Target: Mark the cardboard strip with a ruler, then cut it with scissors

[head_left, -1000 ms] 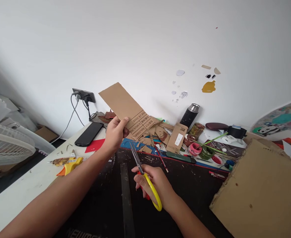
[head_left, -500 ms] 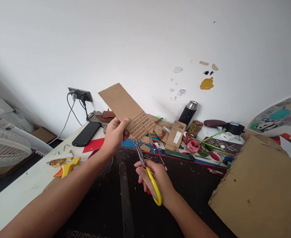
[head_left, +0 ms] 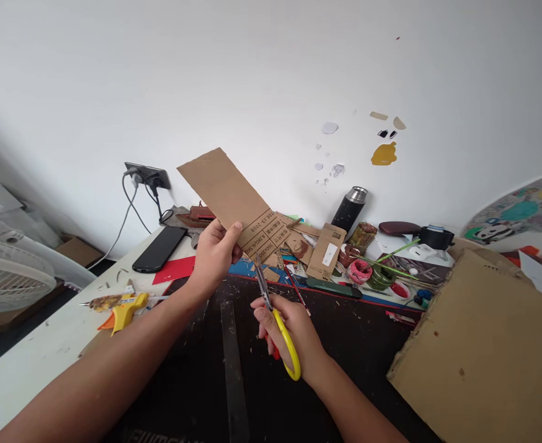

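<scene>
A: Hands?
B: Left hand (head_left: pixel 218 251) pinches flat rectangular cardboard (head_left: pixel 228 187), printed lower end, above desk (head_left: pixel 31 344). Right hand (head_left: pixel 289 326) grips metal-bladed scissors (head_left: pixel 286 344), curved yellow handle, tips at cardboard's edge.

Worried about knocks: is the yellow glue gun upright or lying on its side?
The glue gun lies on its side: its handle and orange trigger show side-on against the white tabletop.

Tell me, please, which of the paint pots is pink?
The pink pot, directly left of the green pot and in front of the brown pot; only this one has a pink rim.
</scene>
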Demonstrator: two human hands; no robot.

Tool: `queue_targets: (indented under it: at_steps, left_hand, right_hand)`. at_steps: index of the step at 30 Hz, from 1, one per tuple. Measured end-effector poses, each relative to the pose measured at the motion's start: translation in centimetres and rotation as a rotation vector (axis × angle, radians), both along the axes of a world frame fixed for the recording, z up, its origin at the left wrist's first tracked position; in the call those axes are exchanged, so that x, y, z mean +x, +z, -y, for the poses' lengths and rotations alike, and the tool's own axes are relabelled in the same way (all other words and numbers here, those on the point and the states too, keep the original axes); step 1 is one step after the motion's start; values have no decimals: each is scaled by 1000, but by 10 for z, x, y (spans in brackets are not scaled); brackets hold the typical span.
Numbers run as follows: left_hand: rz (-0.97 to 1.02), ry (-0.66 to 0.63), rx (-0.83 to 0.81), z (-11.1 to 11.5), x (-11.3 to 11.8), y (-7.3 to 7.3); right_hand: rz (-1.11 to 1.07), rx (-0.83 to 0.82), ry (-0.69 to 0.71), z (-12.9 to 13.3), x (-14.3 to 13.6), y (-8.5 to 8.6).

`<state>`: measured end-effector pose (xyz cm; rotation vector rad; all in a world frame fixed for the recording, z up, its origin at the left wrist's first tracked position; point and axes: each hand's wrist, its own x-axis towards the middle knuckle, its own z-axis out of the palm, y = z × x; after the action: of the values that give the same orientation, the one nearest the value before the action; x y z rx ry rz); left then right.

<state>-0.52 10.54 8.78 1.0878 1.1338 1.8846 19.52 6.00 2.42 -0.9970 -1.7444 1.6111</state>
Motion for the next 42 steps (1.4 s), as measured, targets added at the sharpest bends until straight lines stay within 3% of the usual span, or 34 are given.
queue_targets:
  at_steps: [42]
  left_hand:
    - [43, -19, -1, -5, -3, -4]
  right_hand:
    - [54, 54, -3, 0, 2, 7]
